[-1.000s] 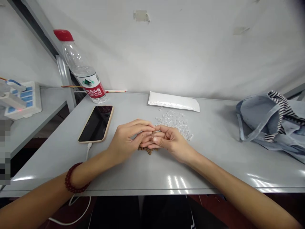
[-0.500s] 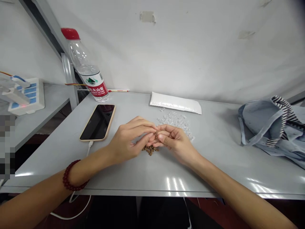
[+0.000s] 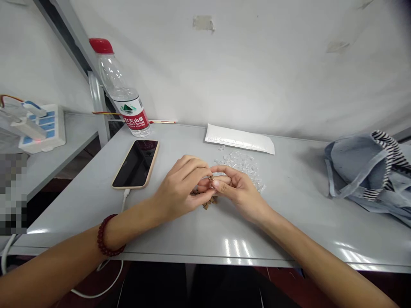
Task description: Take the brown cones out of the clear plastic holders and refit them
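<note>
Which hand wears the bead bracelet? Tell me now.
The person's left hand wears it: a dark red bead bracelet circles that wrist, while the wrist of the right hand is bare.

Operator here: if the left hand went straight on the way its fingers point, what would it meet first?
The right hand: the left hand's fingertips are up against it around a small brown bead, though depth is hard to judge here.

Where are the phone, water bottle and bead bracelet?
Phone (image 3: 135, 164): head view, on its dark screen.
Water bottle (image 3: 137, 119): head view, on its red label.
Bead bracelet (image 3: 99, 237): head view, on its beads.
</note>
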Tool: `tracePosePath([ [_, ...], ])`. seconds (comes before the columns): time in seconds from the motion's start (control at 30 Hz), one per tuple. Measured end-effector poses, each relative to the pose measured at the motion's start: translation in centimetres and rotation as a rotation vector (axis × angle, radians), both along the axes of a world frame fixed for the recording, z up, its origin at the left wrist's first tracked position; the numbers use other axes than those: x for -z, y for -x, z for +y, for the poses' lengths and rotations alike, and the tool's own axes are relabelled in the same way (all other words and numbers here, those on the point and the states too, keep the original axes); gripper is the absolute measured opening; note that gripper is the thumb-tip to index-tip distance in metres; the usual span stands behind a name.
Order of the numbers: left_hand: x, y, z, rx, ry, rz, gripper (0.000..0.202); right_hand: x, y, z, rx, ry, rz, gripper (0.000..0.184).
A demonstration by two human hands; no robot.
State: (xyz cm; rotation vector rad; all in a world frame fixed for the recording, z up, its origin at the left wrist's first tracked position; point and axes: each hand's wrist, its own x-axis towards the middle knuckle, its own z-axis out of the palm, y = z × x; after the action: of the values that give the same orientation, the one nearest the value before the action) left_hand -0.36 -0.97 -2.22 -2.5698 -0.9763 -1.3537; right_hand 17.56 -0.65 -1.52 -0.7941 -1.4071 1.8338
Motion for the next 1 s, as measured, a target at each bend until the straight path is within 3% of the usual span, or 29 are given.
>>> tracePosePath([
  [0.07,-0.1,0.2,0.1,-0.004,0.049,-0.023,0.017,-0.2,-0.2,0.2,0.055,-0.091,-0.081,0.028],
  [0.23,0.3,1.0,1.1,-0.076,0.316,0.046,0.014,0.0,-1.7,1.9,0.505,-0.455,-0.313,0.019],
  [0.3,0.6,1.2,1.6,-0.130,0.430,0.084,0.016,0.4,-2.5,2.9,0.563,-0.561,-0.393,0.016],
  [0.37,0.9,1.3,2.0,-0.179,0.506,0.105,0.018,0.9,-3.0,3.6,0.520,-0.716,-0.520,0.013],
  [0.47,1.3,1.5,2.4,-0.219,0.549,0.115,0.019,1.5,-3.2,4.2,0.347,-0.975,-0.711,0.016],
  [0.57,1.8,1.6,2.7,-0.236,0.542,0.104,0.020,2.0,-2.9,4.3,0.203,-1.110,-0.794,0.024],
  [0.73,1.6,2.3,3.3,-0.247,0.619,0.100,0.034,2.6,-2.7,4.5,0.166,-1.127,-0.826,0.031],
  [0.83,0.2,3.7,3.6,-0.234,0.821,0.103,0.038,2.9,-2.8,4.7,0.197,-1.114,-0.811,0.032],
  [1.0,-1.9,6.1,3.9,-0.208,0.997,0.236,0.031,3.2,-2.7,4.7,0.201,-1.121,-0.836,0.026],
])
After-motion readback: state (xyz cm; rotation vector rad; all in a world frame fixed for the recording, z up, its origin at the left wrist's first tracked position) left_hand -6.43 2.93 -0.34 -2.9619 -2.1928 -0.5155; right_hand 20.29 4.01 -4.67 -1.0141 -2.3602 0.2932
